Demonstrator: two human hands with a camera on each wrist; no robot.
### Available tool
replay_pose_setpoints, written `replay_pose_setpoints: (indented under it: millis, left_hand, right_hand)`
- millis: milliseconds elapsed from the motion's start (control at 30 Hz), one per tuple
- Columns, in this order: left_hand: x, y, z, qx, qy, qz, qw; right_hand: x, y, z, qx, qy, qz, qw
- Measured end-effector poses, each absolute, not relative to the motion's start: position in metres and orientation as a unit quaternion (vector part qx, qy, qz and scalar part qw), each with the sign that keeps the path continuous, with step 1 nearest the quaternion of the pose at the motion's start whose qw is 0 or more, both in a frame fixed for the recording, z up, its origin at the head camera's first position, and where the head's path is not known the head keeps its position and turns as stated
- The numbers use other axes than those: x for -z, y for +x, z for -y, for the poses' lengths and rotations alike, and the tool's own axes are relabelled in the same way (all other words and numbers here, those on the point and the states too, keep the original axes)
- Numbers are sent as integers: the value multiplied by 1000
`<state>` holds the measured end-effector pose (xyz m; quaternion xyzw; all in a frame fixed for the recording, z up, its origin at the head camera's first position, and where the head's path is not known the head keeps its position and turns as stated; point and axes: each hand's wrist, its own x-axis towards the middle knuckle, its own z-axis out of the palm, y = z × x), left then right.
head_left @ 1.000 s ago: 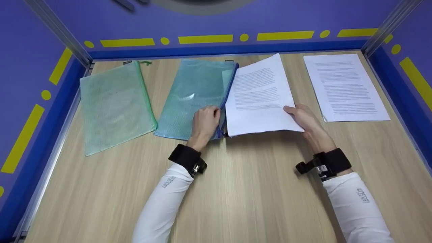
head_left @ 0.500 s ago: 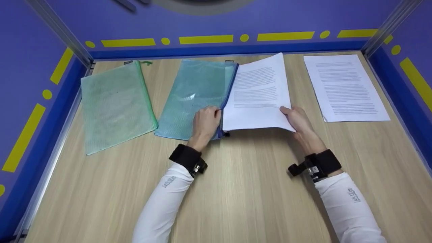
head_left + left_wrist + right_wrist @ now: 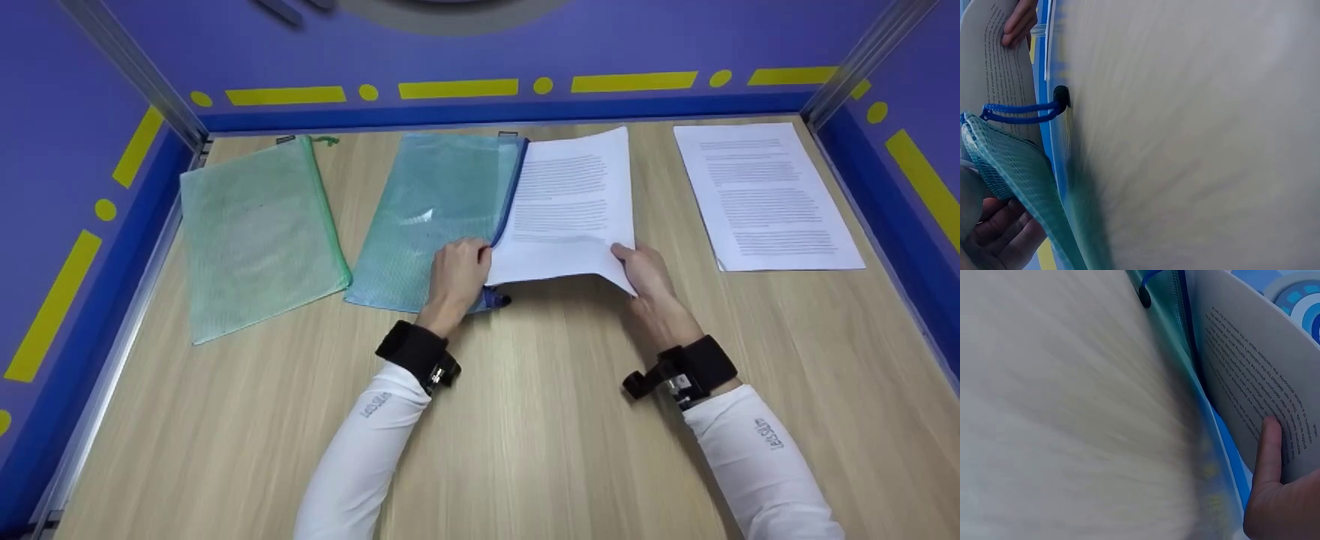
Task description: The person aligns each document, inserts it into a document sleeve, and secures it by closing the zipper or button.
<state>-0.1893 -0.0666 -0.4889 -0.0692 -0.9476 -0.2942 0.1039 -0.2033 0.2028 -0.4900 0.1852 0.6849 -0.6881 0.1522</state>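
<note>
In the head view a blue-green mesh zipper pouch with a dark blue zipper edge lies at the middle. My left hand pinches the pouch's near right corner and lifts its upper layer. Printed sheets of paper reach into the pouch's right-hand opening, their left part under the mesh. My right hand grips the sheets at their near right corner, thumb on top, and the near edge bows up off the table. The left wrist view shows a blue zipper cord with a black end beside the raised mesh.
A green mesh zipper pouch lies flat to the left on the wooden table. At the far right lies another stack of printed paper. Blue-purple panels wall the table at the back and both sides.
My right hand has moved left, sliding the sheets further into the blue-green pouch. The near edge of the sheets bends more now. My left hand has stayed at the pouch's corner.
</note>
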Motion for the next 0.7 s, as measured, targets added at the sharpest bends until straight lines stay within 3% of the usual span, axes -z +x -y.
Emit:
replay_pose_setpoints:
  millis: [700]
  left_hand:
    - [488,-188,67,263,-77,958,83]
  right_hand:
    - [490,-200,-213,628,137,-757,116]
